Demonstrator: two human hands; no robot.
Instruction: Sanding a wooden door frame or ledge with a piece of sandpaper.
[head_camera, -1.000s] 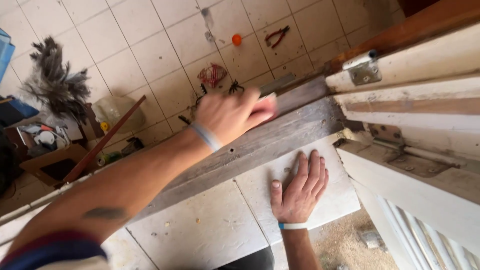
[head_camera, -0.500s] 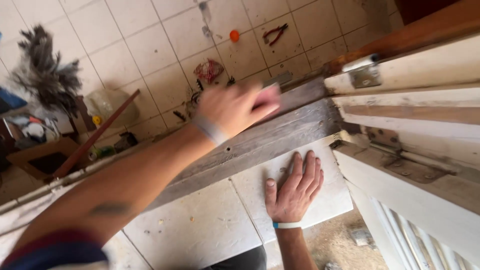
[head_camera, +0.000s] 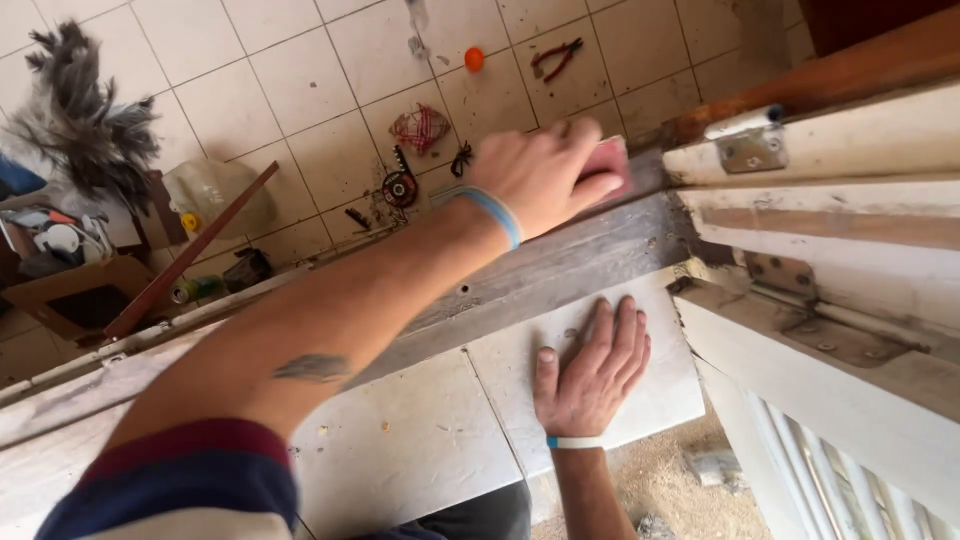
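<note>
My left hand (head_camera: 545, 175) grips a pink sanding block (head_camera: 610, 158) and presses it on the top edge of a weathered grey wooden beam (head_camera: 560, 265). The block sits at the beam's right end, next to the white painted frame (head_camera: 830, 150). My left wrist wears a blue band. Below the beam, my right hand (head_camera: 592, 372) lies flat, fingers spread, on a white tile ledge (head_camera: 420, 440); a pale band circles that wrist.
White shutters with metal hinges (head_camera: 750, 150) fill the right side. On the tiled floor below lie red pliers (head_camera: 555, 58), an orange ball (head_camera: 474, 59), a red wire tangle (head_camera: 420, 128), a feather duster (head_camera: 80, 120), a wooden stick (head_camera: 190, 250) and a plastic jug (head_camera: 205, 195).
My left hand has slid the pink block to the right along the beam, up against the white frame. My right hand stays flat on the tile.
</note>
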